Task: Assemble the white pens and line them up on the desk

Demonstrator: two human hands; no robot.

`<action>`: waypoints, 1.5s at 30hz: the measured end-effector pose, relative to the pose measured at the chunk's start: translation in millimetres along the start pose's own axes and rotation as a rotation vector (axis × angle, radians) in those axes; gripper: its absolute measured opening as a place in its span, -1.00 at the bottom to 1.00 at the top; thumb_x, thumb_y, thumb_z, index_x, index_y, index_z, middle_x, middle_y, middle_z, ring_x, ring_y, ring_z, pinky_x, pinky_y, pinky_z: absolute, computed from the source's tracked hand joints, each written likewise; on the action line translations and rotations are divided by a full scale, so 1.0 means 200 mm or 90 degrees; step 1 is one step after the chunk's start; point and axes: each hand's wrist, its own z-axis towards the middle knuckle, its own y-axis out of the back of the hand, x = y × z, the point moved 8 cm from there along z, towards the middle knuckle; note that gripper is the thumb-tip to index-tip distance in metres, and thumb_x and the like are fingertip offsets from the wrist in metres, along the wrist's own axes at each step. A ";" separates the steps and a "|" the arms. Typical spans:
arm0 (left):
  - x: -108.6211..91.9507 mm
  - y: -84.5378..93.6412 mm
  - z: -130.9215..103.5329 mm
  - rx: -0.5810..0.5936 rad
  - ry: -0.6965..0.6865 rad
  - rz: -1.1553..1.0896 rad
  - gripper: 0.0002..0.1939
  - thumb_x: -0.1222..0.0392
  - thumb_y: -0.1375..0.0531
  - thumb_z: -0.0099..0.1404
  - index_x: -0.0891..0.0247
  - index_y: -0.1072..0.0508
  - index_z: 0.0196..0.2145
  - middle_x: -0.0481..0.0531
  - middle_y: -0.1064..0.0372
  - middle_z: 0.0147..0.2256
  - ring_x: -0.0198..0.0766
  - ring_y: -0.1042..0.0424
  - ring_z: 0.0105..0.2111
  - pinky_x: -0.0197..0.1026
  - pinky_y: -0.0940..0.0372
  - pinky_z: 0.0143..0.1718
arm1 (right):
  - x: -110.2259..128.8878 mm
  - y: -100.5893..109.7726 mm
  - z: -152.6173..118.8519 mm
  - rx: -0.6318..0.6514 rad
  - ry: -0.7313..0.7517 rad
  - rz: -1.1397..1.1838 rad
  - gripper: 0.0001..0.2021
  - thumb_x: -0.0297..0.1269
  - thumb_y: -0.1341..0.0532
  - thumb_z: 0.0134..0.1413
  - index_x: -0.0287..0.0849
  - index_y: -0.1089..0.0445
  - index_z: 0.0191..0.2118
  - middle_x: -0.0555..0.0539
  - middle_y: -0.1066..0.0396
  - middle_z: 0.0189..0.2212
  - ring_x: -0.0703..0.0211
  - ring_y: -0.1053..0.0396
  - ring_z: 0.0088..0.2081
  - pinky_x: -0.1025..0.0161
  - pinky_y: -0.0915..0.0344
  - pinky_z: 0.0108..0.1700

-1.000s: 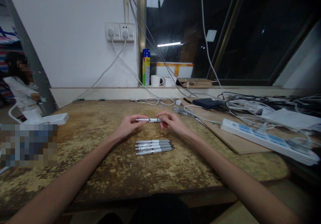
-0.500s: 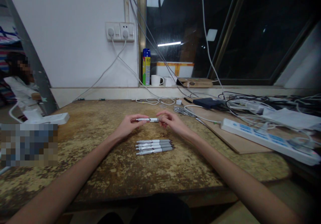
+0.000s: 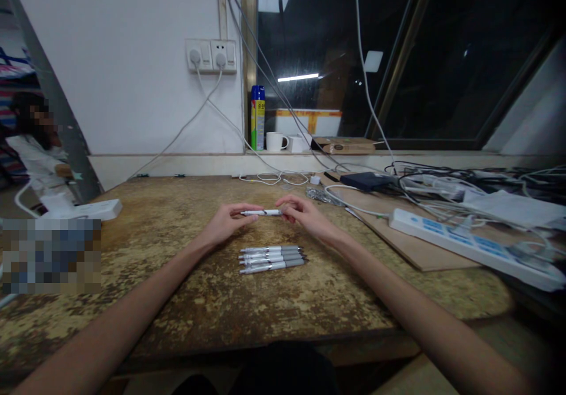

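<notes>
A white and grey pen (image 3: 270,213) is held level between my two hands over the table. My left hand (image 3: 224,221) grips its left part between thumb and fingers. At the pen's right end, my right hand (image 3: 306,217) is closed with curled fingers, which hide that tip. Nearer to me, several similar pens (image 3: 272,264) lie side by side on the worn wooden table (image 3: 212,306), their grey ends pointing right.
A white power strip (image 3: 469,247) and tangled cables (image 3: 424,177) lie at the right, by a brown board (image 3: 424,250). Another power strip (image 3: 99,209) is at the left edge. A spray can (image 3: 257,118) and white mug (image 3: 276,141) stand on the sill. A person (image 3: 38,141) is at far left.
My left thumb has slid slightly left and down along the pen, so more of its white barrel shows. My right hand and the pens on the table look the same.
</notes>
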 end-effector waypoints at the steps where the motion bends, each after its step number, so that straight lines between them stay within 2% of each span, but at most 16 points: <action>1: -0.01 0.00 0.00 -0.001 -0.001 0.009 -0.54 -0.05 -0.37 0.23 0.26 -0.64 0.00 0.16 -0.60 -0.06 -0.11 -0.55 -0.19 -0.18 -0.37 -0.15 | 0.00 0.00 0.00 0.003 -0.007 0.010 -0.81 -0.19 -0.24 0.12 -0.14 -0.45 -0.18 0.06 -0.33 -0.52 0.22 -0.20 -0.46 0.25 -0.08 -0.38; 4: -0.05 0.01 -0.01 -0.017 -0.004 0.065 -0.57 -0.03 -0.35 0.25 0.29 -0.65 -0.02 0.14 -0.62 -0.17 -0.24 -0.46 -0.42 -0.26 -0.27 -0.41 | -0.04 -0.01 -0.01 0.016 -0.041 0.059 -0.82 -0.19 -0.26 0.12 -0.13 -0.47 -0.19 0.07 -0.30 -0.52 0.23 -0.17 -0.46 0.27 -0.03 -0.40; 8: -0.11 0.01 -0.02 -0.023 -0.034 0.112 -0.61 -0.03 -0.34 0.27 0.28 -0.66 -0.05 0.09 -0.62 -0.25 -0.32 -0.37 -0.51 -0.30 -0.15 -0.50 | -0.10 -0.02 0.00 0.020 -0.079 0.157 -0.79 -0.16 -0.28 0.13 -0.11 -0.50 -0.15 0.07 -0.28 -0.49 0.25 -0.16 -0.45 0.29 -0.02 -0.40; 11: -0.11 0.00 -0.02 -0.011 -0.039 0.086 -0.59 -0.03 -0.33 0.29 0.25 -0.63 0.00 0.10 -0.61 -0.15 -0.29 -0.44 -0.44 -0.29 -0.24 -0.43 | -0.10 -0.02 -0.01 0.015 -0.078 0.195 -0.75 -0.13 -0.26 0.16 -0.12 -0.52 -0.11 0.07 -0.25 -0.54 0.26 -0.12 -0.49 0.28 0.01 -0.42; 13: -0.11 0.00 -0.01 -0.014 -0.047 0.047 -0.58 -0.02 -0.35 0.27 0.25 -0.61 0.01 0.12 -0.60 -0.08 -0.21 -0.53 -0.29 -0.25 -0.34 -0.28 | -0.09 -0.03 -0.01 0.026 -0.078 0.203 -0.73 -0.13 -0.26 0.17 -0.14 -0.52 -0.09 0.06 -0.28 -0.54 0.26 -0.15 -0.49 0.28 -0.03 -0.40; 16: -0.09 0.01 0.00 -0.033 -0.047 0.010 -0.58 -0.02 -0.38 0.23 0.25 -0.61 -0.03 0.15 -0.58 -0.04 -0.11 -0.55 -0.11 -0.18 -0.38 -0.11 | -0.07 -0.04 -0.01 0.054 -0.079 0.205 -0.73 -0.12 -0.26 0.18 -0.16 -0.51 -0.09 0.02 -0.37 -0.48 0.24 -0.22 -0.45 0.26 -0.11 -0.35; 22: -0.08 0.04 0.01 -0.047 -0.025 0.004 -0.60 -0.05 -0.37 0.24 0.23 -0.61 -0.05 0.14 -0.58 -0.02 -0.09 -0.56 -0.11 -0.19 -0.39 -0.21 | -0.04 -0.02 0.00 0.032 -0.037 0.166 -0.74 -0.13 -0.27 0.18 -0.12 -0.48 -0.07 0.06 -0.32 -0.46 0.24 -0.20 -0.42 0.27 -0.09 -0.33; 27: -0.10 0.02 0.00 -0.038 -0.033 0.002 -0.62 -0.02 -0.38 0.23 0.24 -0.61 -0.07 0.13 -0.59 -0.06 -0.10 -0.56 -0.08 -0.13 -0.39 -0.04 | -0.06 -0.01 0.00 0.060 -0.053 0.162 -0.73 -0.11 -0.29 0.17 -0.12 -0.48 -0.07 0.08 -0.21 -0.50 0.25 -0.08 -0.46 0.26 0.04 -0.40; 31: -0.09 0.02 0.01 -0.040 -0.018 -0.032 -0.53 -0.02 -0.40 0.21 0.24 -0.54 0.02 0.15 -0.59 -0.05 -0.07 -0.56 -0.05 -0.12 -0.39 -0.06 | -0.08 -0.04 -0.02 0.127 -0.087 0.155 -0.69 -0.08 -0.28 0.20 -0.12 -0.46 -0.02 0.04 -0.32 -0.46 0.22 -0.19 -0.42 0.25 -0.10 -0.34; 34: -0.06 0.02 0.02 -0.052 0.014 -0.103 -0.48 -0.04 -0.39 0.22 0.25 -0.46 0.05 0.18 -0.59 -0.05 -0.05 -0.55 -0.02 -0.15 -0.40 -0.12 | -0.07 -0.09 -0.03 0.184 -0.085 0.127 -0.64 0.00 -0.24 0.25 -0.13 -0.45 0.01 -0.05 -0.48 -0.35 0.14 -0.35 -0.30 0.18 -0.24 -0.15; 37: -0.03 0.04 0.02 -0.090 0.048 -0.185 -0.52 -0.08 -0.37 0.23 0.24 -0.41 -0.03 0.18 -0.59 -0.06 -0.07 -0.56 -0.04 -0.11 -0.41 -0.08 | -0.03 -0.10 0.00 0.121 -0.045 0.118 -0.59 0.13 -0.16 0.29 -0.11 -0.48 -0.07 -0.10 -0.52 -0.21 0.11 -0.40 -0.18 0.14 -0.27 -0.02; 41: -0.02 0.05 0.01 -0.122 0.067 -0.240 -0.51 -0.15 -0.37 0.21 0.23 -0.42 -0.08 0.14 -0.58 -0.11 -0.12 -0.56 -0.14 -0.10 -0.45 -0.12 | 0.08 -0.06 0.08 -0.031 0.035 0.085 -0.57 0.18 -0.24 0.19 -0.14 -0.47 -0.37 -0.06 -0.43 -0.34 0.13 -0.35 -0.23 0.17 -0.28 -0.06; 45: -0.03 0.05 0.00 -0.126 0.070 -0.247 -0.51 -0.17 -0.37 0.20 0.22 -0.46 -0.08 0.10 -0.55 -0.11 -0.18 -0.52 -0.21 -0.20 -0.44 -0.27 | 0.16 -0.13 0.19 -0.058 0.069 0.087 -0.66 0.10 -0.34 0.09 -0.11 -0.50 -0.27 -0.05 -0.46 -0.24 0.13 -0.36 -0.17 0.20 -0.28 -0.07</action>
